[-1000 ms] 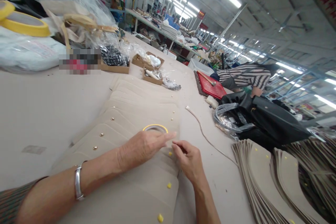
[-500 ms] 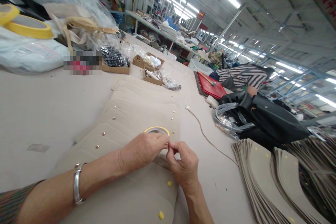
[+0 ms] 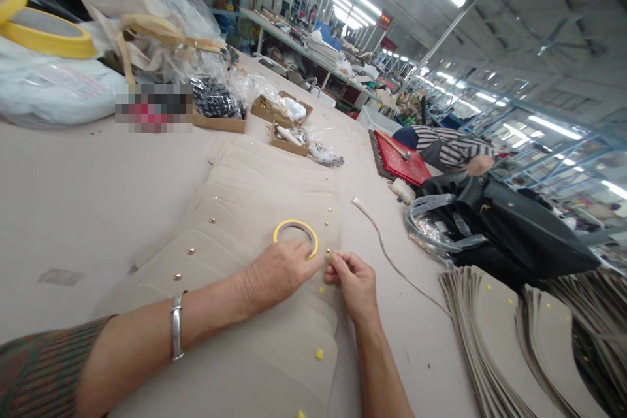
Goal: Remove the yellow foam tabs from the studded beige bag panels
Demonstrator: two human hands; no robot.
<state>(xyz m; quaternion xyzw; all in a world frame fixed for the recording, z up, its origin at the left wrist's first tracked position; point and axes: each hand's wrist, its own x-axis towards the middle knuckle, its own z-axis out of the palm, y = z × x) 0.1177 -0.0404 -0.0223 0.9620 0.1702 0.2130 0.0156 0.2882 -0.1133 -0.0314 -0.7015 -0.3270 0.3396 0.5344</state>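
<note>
A ring-shaped roll of yellow tape [image 3: 277,230] is in my left hand [image 3: 281,273], whose fingers are closed round its near side. The roll stays over a fanned row of overlapping beige panels [image 3: 255,176]. At the panels' right edge, my right hand [image 3: 355,281] pinches thumb and fingers beside a small metal stud [image 3: 328,251]; whatever sits between the fingertips is too small to make out. More metal studs [image 3: 212,221] dot the left side of the panels. A yellow tape piece [image 3: 319,354] sticks on a nearer panel.
Stacked beige panels [image 3: 494,320] and a black bag [image 3: 519,222] are on the right. A thin cord [image 3: 382,241] lies between. Behind are a red board [image 3: 401,160] with a hammer, small cardboard boxes [image 3: 291,144], and a bending person [image 3: 450,147]. Yellow tape rolls [image 3: 53,46] rest upper left.
My hands were together at the tape roll and are now apart. My right hand has moved to the panel edge by a stud. More of the roll and another yellow piece show.
</note>
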